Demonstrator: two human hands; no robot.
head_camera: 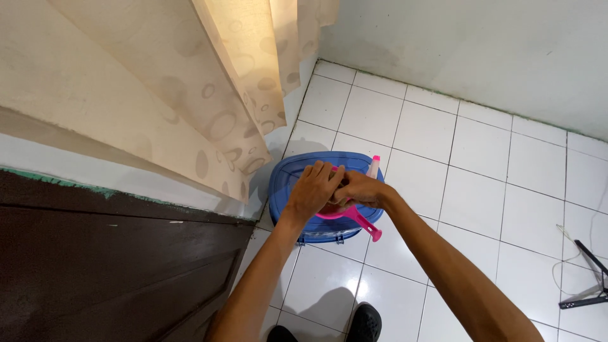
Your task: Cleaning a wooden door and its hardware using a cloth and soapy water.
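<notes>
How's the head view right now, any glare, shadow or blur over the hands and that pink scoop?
Head view: sharp overall; soft glare patches on the glossy white floor tiles; the left hand and right hand shade most of the pink plastic scoop over the blue lidded plastic container; wide-angle bending at edges.

Below me I see a glossy blue plastic lid (297, 174), smooth pink plastic scoop (358, 218), shiny white floor tiles (481, 158), matt patterned cloth curtain (190, 95).
</notes>
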